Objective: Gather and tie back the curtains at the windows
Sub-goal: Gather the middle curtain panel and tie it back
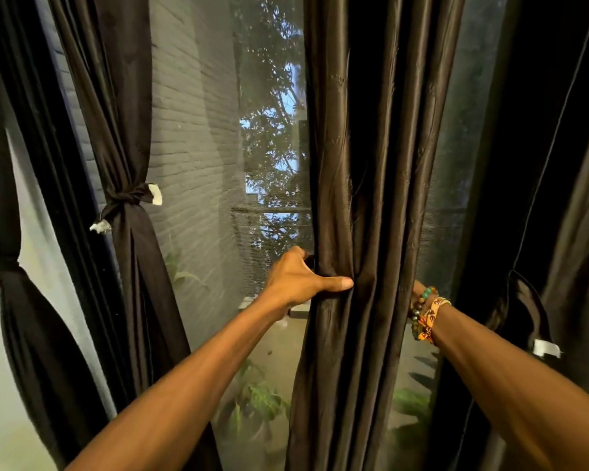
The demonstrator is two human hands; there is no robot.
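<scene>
The brown centre curtain (371, 198) hangs bunched in front of the window. The left hand (300, 283) clamps its left edge, with the thumb across the front folds and the fingers curled behind. The right hand (418, 288) is hidden behind the curtain's right edge, so its finger state cannot be told. A tied curtain (126, 212) hangs at left.

tied curtains (126, 212) (6, 277): 2 | untied curtains (337, 198) (558, 164): 2 | forearms (201, 375) (507, 385): 2 | white tags (155, 193) (100, 227) (546, 348): 3
</scene>
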